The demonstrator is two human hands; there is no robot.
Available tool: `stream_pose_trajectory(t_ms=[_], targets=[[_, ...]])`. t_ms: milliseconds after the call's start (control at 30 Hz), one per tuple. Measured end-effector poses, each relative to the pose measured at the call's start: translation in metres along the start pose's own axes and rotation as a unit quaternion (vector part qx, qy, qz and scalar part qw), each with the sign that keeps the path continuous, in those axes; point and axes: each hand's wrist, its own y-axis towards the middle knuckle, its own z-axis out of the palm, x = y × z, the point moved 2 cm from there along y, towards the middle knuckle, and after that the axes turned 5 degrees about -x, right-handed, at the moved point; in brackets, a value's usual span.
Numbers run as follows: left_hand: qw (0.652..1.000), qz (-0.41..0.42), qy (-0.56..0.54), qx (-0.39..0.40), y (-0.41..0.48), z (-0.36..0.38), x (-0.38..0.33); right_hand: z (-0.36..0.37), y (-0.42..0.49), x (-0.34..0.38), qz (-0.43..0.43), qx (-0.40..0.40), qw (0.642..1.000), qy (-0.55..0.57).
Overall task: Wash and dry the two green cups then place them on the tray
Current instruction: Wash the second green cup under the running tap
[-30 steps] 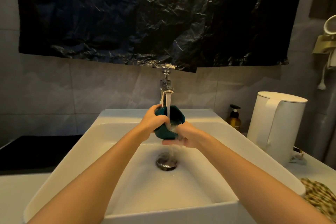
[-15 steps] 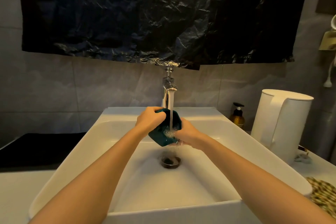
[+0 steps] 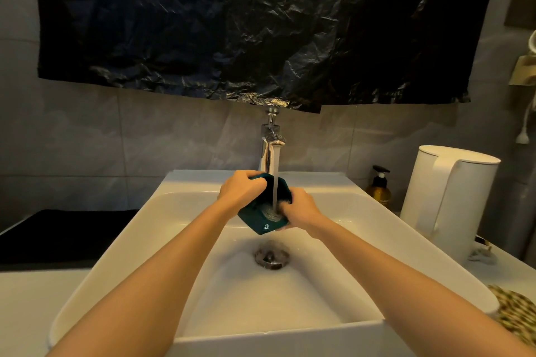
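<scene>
A dark green cup [image 3: 258, 219] is held over the white sink [image 3: 179, 206], tilted with its mouth up toward the running tap [image 3: 271, 139]. Water streams into the cup and froths inside. My left hand [image 3: 242, 190] grips the cup's far rim and side. On the right, my right hand [image 3: 300, 207] is on the cup with its fingers reaching inside. Only one green cup shows. A black tray [image 3: 61, 235] lies on the counter left of the sink.
A white kettle [image 3: 446, 197] and an amber pump bottle [image 3: 379, 190] stand right of the sink. A patterned cloth [image 3: 513, 313] lies at the front right. The drain [image 3: 272, 257] sits below the cup. Black plastic sheeting [image 3: 246, 23] covers the wall above.
The cup has tipped more upright, so that its mouth now faces the stream and fills with water. Both hands stay on it. The view has drifted slightly.
</scene>
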Motion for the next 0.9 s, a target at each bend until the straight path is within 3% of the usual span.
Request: stream_pose_trajectory(t_ms=[100, 167, 267, 367, 533, 667, 800, 900], targets=[[1.0, 0.005, -0.027, 0.014, 0.001, 0.002, -0.002, -0.008, -0.003, 0.005, -0.035, -0.066, 0.995, -0.065], [0.999, 0.005, -0.029, 0.013, 0.002, 0.001, -0.002, -0.009, -0.003, 0.007, -0.059, -0.056, 0.992, -0.097], [1.0, 0.005, -0.02, 0.016, 0.003, 0.0, 0.0, -0.007, -0.008, 0.01, -0.061, 0.004, 0.997, -0.054], [0.998, -0.011, -0.039, 0.038, 0.0, 0.0, -0.002, -0.008, -0.007, 0.009, -0.093, -0.035, 0.994, -0.051], [0.992, -0.042, -0.109, 0.043, -0.002, -0.002, -0.011, -0.004, -0.009, 0.012, -0.008, -0.051, 0.999, -0.015], [0.982, -0.061, -0.164, 0.067, -0.002, 0.003, -0.01, -0.001, -0.014, 0.016, 0.165, 0.027, 0.961, 0.218], [0.993, -0.026, -0.117, -0.009, -0.001, 0.002, -0.003, 0.0, -0.013, 0.01, 0.159, 0.118, 0.948, 0.248], [0.997, -0.019, -0.077, -0.022, -0.005, -0.003, -0.003, 0.001, -0.015, 0.01, 0.114, 0.088, 0.973, 0.179]])
